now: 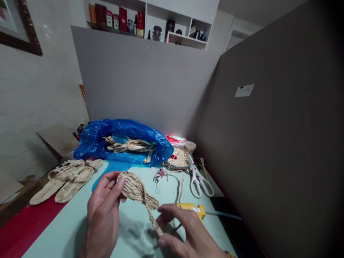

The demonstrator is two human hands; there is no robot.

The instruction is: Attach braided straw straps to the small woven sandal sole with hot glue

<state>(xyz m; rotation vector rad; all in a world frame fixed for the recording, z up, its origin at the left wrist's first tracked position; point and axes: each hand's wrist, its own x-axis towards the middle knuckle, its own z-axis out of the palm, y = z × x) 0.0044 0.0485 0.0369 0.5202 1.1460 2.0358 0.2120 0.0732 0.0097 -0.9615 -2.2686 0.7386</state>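
Tan oval braided-straw sole above near ctr. of pale-green tabletop, w/ L hand pinching its left end, R hand half-curled at its narrow straw braid, can't tell if gripping.

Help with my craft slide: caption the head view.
The left hand holds a woven sandal sole, right hand at its trailing braid, a yellow glue gun just beyond.
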